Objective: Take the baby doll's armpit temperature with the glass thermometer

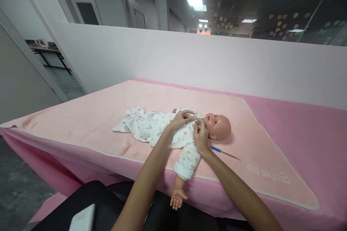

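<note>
A baby doll [219, 127] lies on its back, its head to the right, dressed in a white printed romper [155, 126]. Both my hands meet at the collar, just below the doll's chin. My left hand [183, 119] has its fingers bent and pinched on the romper's neckline. Close beside it, my right hand [200, 133] also pinches the fabric there. What exactly lies between the fingertips is too small to make out. One doll arm [178, 192] hangs toward me over the table edge. Beside the doll's shoulder lies a thermometer-like stick with a blue end [217, 149].
A peach mat [94, 115] covers the pink-draped table [311, 130], with faint lettering at its right. Behind rises a white wall [189, 57] with glass above. A white box-like object [82, 219] rests on my dark-clothed lap. At left, a doorway shows a table [51, 50].
</note>
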`<move>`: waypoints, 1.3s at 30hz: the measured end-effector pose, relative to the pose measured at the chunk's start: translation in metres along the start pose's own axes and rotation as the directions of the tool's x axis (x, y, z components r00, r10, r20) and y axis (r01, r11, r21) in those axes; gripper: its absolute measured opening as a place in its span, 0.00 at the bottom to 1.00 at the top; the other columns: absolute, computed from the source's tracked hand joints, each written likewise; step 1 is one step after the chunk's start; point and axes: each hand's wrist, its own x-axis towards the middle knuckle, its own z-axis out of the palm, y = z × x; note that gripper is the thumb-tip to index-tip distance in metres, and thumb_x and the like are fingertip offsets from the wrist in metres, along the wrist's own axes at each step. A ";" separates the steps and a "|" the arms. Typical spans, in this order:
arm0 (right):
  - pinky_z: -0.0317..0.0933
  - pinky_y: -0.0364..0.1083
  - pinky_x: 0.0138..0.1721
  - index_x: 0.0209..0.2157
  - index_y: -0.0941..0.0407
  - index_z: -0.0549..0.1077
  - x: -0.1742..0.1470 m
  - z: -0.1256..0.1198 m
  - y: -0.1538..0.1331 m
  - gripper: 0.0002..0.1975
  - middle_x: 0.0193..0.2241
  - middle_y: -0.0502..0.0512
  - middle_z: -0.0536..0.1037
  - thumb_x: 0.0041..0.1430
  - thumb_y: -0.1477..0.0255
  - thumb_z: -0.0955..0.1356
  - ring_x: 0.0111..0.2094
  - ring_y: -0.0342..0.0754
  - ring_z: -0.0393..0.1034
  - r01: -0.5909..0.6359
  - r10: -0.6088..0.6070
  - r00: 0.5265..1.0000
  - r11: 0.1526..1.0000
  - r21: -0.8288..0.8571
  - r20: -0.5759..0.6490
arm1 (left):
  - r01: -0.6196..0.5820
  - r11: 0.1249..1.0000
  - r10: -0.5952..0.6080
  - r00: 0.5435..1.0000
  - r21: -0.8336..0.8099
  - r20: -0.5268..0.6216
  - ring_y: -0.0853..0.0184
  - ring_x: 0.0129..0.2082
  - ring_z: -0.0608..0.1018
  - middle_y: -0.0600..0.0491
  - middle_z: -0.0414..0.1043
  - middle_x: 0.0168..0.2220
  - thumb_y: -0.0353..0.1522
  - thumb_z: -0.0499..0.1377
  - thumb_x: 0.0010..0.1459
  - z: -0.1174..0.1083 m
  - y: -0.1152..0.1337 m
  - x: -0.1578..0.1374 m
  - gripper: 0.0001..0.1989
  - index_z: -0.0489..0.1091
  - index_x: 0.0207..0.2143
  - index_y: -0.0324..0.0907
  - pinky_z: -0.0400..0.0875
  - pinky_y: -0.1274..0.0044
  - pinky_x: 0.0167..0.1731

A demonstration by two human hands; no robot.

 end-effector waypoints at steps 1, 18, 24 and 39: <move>0.63 0.45 0.33 0.45 0.56 0.65 0.000 0.000 0.000 0.14 0.35 0.58 0.73 0.59 0.70 0.57 0.33 0.47 0.69 -0.002 0.002 1.000 1.000 0.009 -0.004 | 0.000 1.000 0.000 1.000 0.000 0.005 0.71 0.24 0.72 0.54 0.70 0.21 0.40 0.63 0.43 0.000 -0.001 0.000 0.22 0.69 0.39 0.37 0.63 0.80 0.25; 0.61 0.45 0.34 0.33 0.56 0.65 0.003 0.000 -0.002 0.06 0.30 0.54 0.72 0.57 0.73 0.58 0.31 0.46 0.67 0.006 -0.006 0.997 1.000 -0.009 -0.074 | 0.000 1.000 -0.005 0.965 0.017 0.264 0.70 0.31 0.71 0.56 0.70 0.26 0.34 0.64 0.43 -0.008 0.006 -0.001 0.25 0.66 0.45 0.40 0.65 0.77 0.34; 0.60 0.44 0.34 0.29 0.56 0.68 0.004 -0.003 -0.007 0.10 0.28 0.53 0.72 0.55 0.77 0.57 0.32 0.45 0.66 0.095 -0.099 0.992 0.994 -0.048 -0.079 | 0.047 0.995 -0.023 0.968 -0.088 0.250 0.72 0.28 0.71 0.56 0.70 0.26 0.32 0.65 0.42 -0.008 0.003 -0.002 0.23 0.67 0.43 0.39 0.64 0.79 0.32; 0.61 0.47 0.39 0.40 0.56 0.67 0.004 0.000 -0.001 0.11 0.36 0.57 0.71 0.59 0.71 0.57 0.38 0.47 0.65 0.108 -0.114 0.993 0.988 -0.110 -0.042 | -0.151 0.967 0.174 0.980 0.207 -0.098 0.69 0.31 0.71 0.52 0.70 0.31 0.39 0.54 0.53 0.001 -0.006 -0.020 0.16 0.67 0.41 0.39 0.65 0.78 0.32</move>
